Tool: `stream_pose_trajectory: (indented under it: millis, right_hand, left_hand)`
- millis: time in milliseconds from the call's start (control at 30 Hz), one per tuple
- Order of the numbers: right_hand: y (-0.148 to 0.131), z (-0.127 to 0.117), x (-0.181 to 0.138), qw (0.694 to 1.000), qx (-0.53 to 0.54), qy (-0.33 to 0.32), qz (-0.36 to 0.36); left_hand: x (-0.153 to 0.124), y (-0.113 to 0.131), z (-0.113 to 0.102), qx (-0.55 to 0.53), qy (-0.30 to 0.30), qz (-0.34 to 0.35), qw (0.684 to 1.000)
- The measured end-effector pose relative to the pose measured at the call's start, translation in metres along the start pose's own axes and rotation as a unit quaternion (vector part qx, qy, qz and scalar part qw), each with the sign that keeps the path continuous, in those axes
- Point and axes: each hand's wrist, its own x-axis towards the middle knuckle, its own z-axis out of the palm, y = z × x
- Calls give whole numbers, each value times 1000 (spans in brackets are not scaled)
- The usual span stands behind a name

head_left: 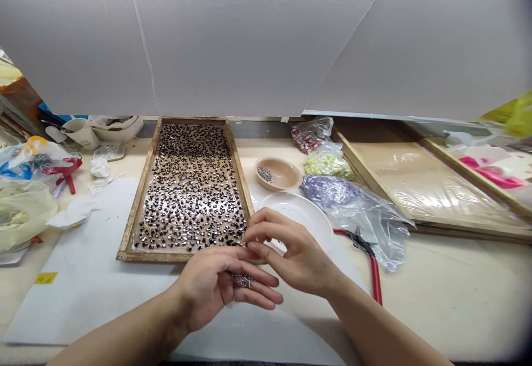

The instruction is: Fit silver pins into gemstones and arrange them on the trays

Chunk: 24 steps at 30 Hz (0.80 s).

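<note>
My left hand (208, 285) is palm up, cupping a small heap of thin metal pins (242, 281) on its fingers. Just above its fingertips, my right hand (297, 255) has its thumb and index finger pinched together. What lies in that pinch, if anything, is too small to make out. Both hands are at the near right corner of a wooden-framed tray (140, 189). Many small shiny black pieces (191, 189) are spread over its clear film. A white plate (316, 222) is partly hidden behind my right hand.
Beyond the plate stands a tan bowl (288, 175) with small metal pieces. Bags of red, yellow (328, 164) and purple pieces (332, 189) lie to its right, near red-handled pliers (374, 269). Another framed tray (415, 172) is at right. Plastic bags (25, 211) crowd the left.
</note>
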Motion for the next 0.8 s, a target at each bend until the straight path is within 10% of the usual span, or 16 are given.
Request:
stream_pose_trajectory:
  millis: [800]
  right_hand:
    - [-10, 7, -9, 990, -102, -68, -66]
  left_hand:
    - [0, 0, -2, -73, -43, 38, 996]
